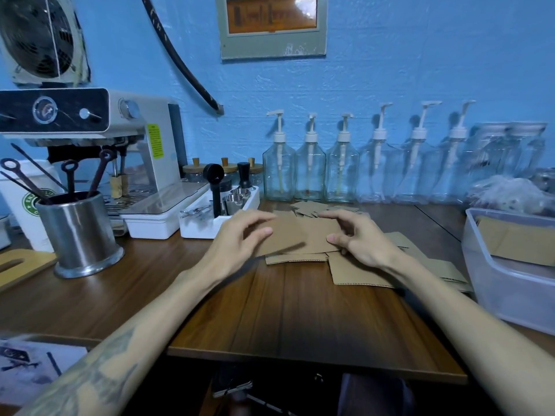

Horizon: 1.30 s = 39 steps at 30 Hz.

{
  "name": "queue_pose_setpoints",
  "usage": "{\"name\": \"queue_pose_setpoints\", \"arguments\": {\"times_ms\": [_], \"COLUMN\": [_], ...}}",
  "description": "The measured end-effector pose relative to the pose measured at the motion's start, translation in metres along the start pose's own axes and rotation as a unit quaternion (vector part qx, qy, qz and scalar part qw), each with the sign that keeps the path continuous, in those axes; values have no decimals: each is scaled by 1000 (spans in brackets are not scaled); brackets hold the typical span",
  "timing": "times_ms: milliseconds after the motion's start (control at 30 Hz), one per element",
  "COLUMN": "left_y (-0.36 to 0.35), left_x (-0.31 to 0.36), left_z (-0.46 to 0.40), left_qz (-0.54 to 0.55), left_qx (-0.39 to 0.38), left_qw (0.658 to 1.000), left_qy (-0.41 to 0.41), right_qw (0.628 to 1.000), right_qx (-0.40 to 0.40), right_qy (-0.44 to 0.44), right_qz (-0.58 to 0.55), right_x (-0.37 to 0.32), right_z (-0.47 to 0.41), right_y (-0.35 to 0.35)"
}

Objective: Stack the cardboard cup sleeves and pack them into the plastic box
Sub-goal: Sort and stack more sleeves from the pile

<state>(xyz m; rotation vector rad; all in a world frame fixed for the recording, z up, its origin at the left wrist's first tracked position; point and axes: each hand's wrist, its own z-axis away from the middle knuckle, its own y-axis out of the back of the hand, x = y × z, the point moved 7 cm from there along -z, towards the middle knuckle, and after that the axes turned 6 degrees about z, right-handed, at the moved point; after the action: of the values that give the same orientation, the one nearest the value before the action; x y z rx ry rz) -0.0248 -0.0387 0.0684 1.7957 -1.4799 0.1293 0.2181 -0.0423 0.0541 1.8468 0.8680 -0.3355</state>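
Observation:
A flat brown cardboard cup sleeve point(303, 235) is lifted slightly over the wooden table point(270, 310), and my right hand point(360, 240) pinches its right edge. My left hand point(240, 238) hovers at its left edge with fingers spread, holding nothing that I can make out. More flat sleeves point(357, 270) lie under and to the right of it, and a loose pile of sleeves point(312, 208) sits farther back. The translucent plastic box point(492, 283) stands at the right table edge with several sleeves point(519, 241) inside.
An espresso machine point(90, 130), a steel canister of tools point(79, 232) and a white tray point(216, 211) stand at the left. Glass pump bottles point(309, 172) line the blue wall. A wooden board point(21, 265) lies far left.

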Motion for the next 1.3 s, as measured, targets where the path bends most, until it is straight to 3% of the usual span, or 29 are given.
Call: {"name": "queue_pose_setpoints", "arguments": {"times_ms": [100,367,633,800,1067,1300], "left_y": [-14,-22,-31,-30,-30,-7], "left_x": [-5,-32,-30,-26,-20,-30], "left_z": [2,8,5,3,0,1], "left_qz": [-23,9,-48,-82,-66,-31], "left_qx": [-52,-57,-97,-87,-97,-24], "left_qw": [998,993,992,992,993,998], "left_qy": [-2,104,66,49,2,58], "right_qw": [1000,997,994,998,998,999], "right_qx": [-18,-60,-83,-60,-33,-17], "right_qy": [1,4,-15,23,39,21], "right_qz": [-12,-53,-70,12,26,28], "right_x": [-2,-18,-25,-35,-32,-30], "right_z": [1,6,5,2,-1,-2], "right_y": [-3,-16,-31,-33,-33,-27]}}
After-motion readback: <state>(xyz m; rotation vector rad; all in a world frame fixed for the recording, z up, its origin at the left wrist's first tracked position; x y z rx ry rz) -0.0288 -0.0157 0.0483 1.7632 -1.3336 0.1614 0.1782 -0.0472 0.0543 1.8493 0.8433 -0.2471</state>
